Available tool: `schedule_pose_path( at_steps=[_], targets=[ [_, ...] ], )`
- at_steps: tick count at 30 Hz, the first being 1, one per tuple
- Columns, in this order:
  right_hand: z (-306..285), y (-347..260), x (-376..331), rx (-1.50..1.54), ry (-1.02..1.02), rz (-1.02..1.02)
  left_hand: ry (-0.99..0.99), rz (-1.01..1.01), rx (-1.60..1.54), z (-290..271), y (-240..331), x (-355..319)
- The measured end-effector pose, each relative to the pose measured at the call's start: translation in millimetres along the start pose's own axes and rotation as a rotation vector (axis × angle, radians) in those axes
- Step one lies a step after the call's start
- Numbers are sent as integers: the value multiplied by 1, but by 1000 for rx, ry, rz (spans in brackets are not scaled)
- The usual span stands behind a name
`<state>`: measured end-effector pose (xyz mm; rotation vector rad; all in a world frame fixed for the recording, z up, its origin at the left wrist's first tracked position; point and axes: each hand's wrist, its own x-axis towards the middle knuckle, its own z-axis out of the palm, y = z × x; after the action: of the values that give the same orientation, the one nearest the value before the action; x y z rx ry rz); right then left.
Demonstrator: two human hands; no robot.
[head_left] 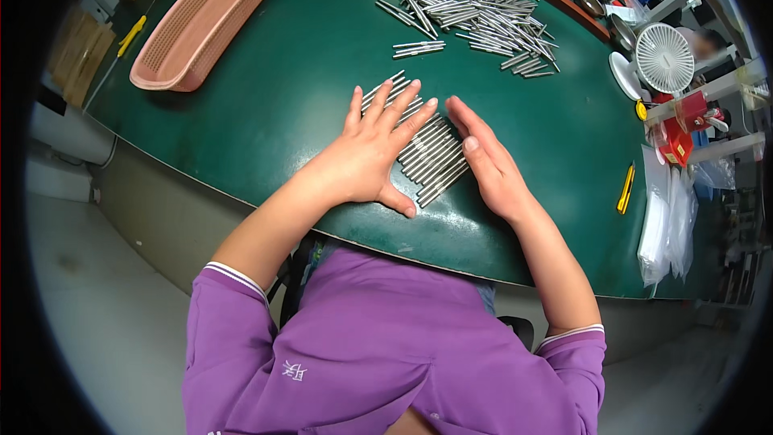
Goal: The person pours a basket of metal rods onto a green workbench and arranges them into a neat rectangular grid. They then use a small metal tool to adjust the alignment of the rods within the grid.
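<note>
Head view: left hand [366, 157] lies flat, fingers spread, on a row of thin metal rods [427, 157] near the surface edge; right hand [487, 165] stands edge-on against the row's right side, fingers straight, gripping nothing. Risk, imo: rods are round, so uneven push w/ either palm could roll some out of line or off the near edge. Green surface [306, 56]; farther off a pink basket [201, 24], loose rod pile [475, 8], white fan [664, 56]
</note>
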<state>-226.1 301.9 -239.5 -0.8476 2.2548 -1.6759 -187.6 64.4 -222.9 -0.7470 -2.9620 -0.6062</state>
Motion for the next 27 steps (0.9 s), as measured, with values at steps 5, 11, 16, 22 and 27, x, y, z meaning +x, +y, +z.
schedule_pose_path(
  at_steps=[5,11,16,22,27],
  targets=[
    [11,8,-3,234,-17,-7,10,-19,8,8,-1,2],
    [-1,-17,-3,-335,-101,-145,17,-44,-90,-2,-4,2],
    [7,-23,-3,-778,-333,-176,72,-129,-277,-16,-45,13],
    [-1,-21,3,-708,-323,-144,18,-109,-420,-26,-61,18],
    [-12,-1,32,-37,-98,-44,48,-89,-411,-25,-52,11]
  ],
)
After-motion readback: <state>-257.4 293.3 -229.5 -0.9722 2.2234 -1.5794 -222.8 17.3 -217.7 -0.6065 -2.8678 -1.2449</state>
